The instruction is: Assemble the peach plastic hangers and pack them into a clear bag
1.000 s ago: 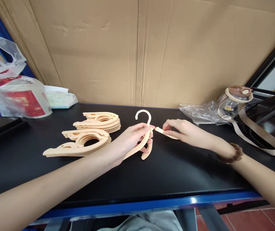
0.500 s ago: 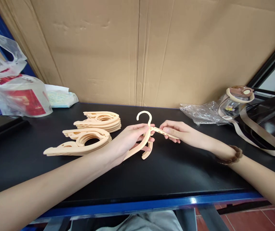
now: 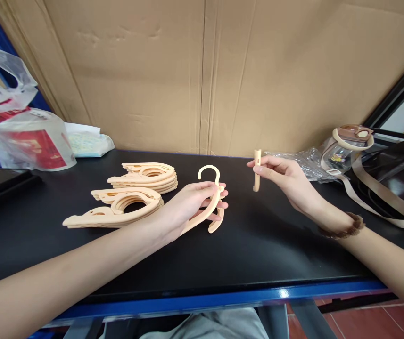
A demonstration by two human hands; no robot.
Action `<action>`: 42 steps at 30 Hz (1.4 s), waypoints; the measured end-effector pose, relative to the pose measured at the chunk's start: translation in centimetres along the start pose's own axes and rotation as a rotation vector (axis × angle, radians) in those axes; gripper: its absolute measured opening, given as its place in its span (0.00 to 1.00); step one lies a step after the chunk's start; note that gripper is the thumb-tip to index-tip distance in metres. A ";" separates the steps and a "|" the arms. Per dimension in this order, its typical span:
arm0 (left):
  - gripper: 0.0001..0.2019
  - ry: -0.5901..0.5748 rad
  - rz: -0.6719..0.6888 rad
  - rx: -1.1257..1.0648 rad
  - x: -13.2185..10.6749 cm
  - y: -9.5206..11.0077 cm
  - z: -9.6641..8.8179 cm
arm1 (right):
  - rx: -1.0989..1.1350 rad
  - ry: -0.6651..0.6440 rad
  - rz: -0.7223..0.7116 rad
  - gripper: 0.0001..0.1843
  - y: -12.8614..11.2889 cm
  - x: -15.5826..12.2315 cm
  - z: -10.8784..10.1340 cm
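My left hand [image 3: 202, 200] is closed around a cream plastic folding hanger [image 3: 209, 213], near the middle of the black table. The hanger's hook points up, and part of its body is hidden behind my fingers. Off to the right, my right hand [image 3: 286, 176] pinches a short cream plastic hanger piece [image 3: 257, 172], held upright and apart from the hanger, with a small slot in its face. Left of my left hand lie two piles of folded cream hangers, a nearer pile [image 3: 140, 214] and a farther pile [image 3: 164, 182].
Along the left are a plastic bag [image 3: 39, 146] with a white-and-red container, a tissue pack [image 3: 94, 145] and a black case [image 3: 0, 186]. Clear wrapping [image 3: 311, 162] and a strapped bottle [image 3: 346, 153] stand at the right. A cardboard wall [image 3: 173, 84] closes the back.
The short piece has come away from the hanger in my left hand. My right hand has carried it right and up, turning it upright. My left hand has barely moved.
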State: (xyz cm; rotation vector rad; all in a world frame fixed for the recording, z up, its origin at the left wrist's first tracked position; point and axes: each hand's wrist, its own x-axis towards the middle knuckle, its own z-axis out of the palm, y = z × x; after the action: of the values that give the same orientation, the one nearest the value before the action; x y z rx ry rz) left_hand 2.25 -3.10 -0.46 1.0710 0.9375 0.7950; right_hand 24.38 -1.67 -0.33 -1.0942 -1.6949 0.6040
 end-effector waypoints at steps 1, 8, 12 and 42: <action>0.08 0.003 -0.002 0.000 0.0 0.0 0.0 | 0.017 0.008 -0.007 0.11 0.0 0.0 -0.1; 0.08 0.041 0.058 0.026 0.0 -0.1 -0.2 | 0.020 -0.302 0.095 0.11 -0.3 -0.2 -0.2; 0.08 0.096 0.116 0.045 0.1 -0.1 -0.2 | -0.024 -0.550 0.097 0.10 -0.2 -0.4 0.0; 0.13 0.000 0.110 0.162 0.0 -0.1 -0.4 | -0.307 -0.557 -0.190 0.19 0.6 -0.1 0.1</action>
State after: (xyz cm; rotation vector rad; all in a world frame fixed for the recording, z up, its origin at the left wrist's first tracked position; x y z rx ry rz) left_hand 1.91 -3.02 -0.65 1.2722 0.9618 0.8200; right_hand 24.57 -1.48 -0.87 -1.0111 -2.4081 0.5699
